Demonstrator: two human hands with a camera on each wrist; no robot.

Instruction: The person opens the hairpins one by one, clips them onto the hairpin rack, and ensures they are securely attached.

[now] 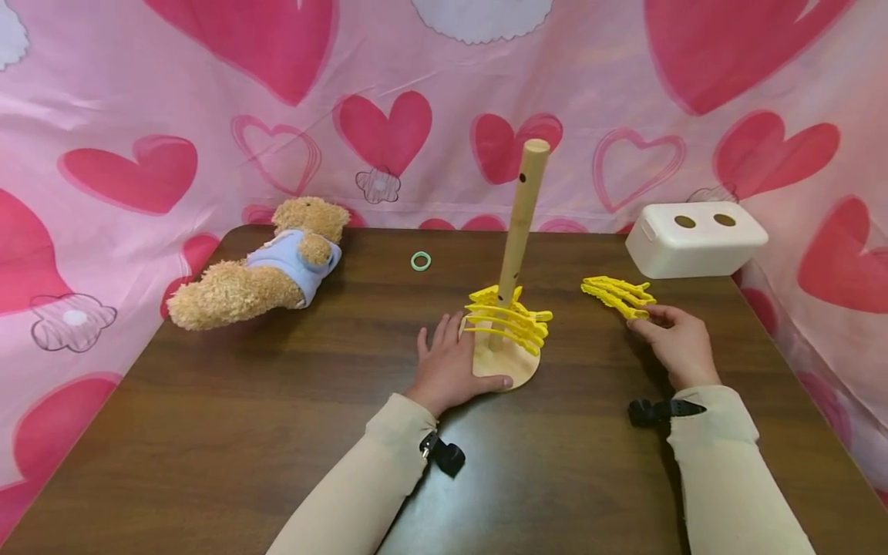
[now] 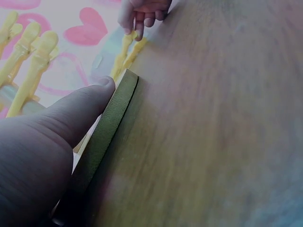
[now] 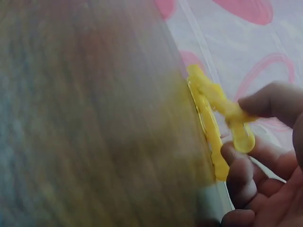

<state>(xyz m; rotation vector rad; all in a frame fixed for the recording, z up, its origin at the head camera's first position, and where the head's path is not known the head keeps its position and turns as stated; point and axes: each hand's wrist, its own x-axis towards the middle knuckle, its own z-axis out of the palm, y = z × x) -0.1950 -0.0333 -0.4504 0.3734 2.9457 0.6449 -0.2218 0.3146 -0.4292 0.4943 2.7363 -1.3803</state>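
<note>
A wooden stand with a round base (image 1: 494,368) and an upright post (image 1: 524,212) pierced by small holes stands mid-table. Several thin yellow plastic sticks (image 1: 516,327) with knobbed ends cluster around the foot of the post. My left hand (image 1: 451,366) rests at the base's left side, fingers extended and the thumb (image 2: 90,101) lying along its rim. To the right, my right hand (image 1: 676,339) pinches the near end of one loose yellow stick (image 3: 239,125) between thumb and fingers. Other loose yellow sticks (image 1: 610,285) lie close beside it on the table.
A small green ring (image 1: 414,267) lies behind the stand. At the back left a teddy bear (image 1: 280,270) in a blue top lies on its side. A white box (image 1: 694,250) with two round holes sits at the back right. Heart-patterned cloth (image 1: 444,69) borders the table.
</note>
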